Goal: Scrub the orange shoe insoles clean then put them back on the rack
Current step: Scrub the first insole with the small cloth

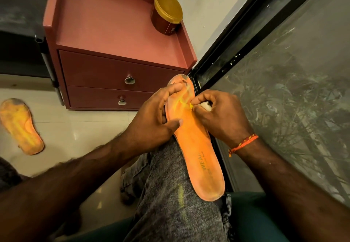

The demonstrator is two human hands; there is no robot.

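Note:
An orange insole (197, 147) lies lengthwise on my grey-jeaned knee, toe end pointing away, dirt-darkened at the toe. My left hand (157, 117) grips its left edge near the toe, thumb on top. My right hand (221, 113) is closed around a small white scrubbing tool (205, 106) with a yellow tip pressed on the insole's forefoot; most of the tool is hidden in the fist. A second orange insole (20, 126), also soiled, lies flat on the tiled floor at the left.
A maroon two-drawer cabinet (117, 39) stands ahead with a gold-lidded jar (166, 12) on top. A dark rack (22, 33) sits left of it. A black-framed window (284, 71) runs along my right side. Pale floor tiles lie between.

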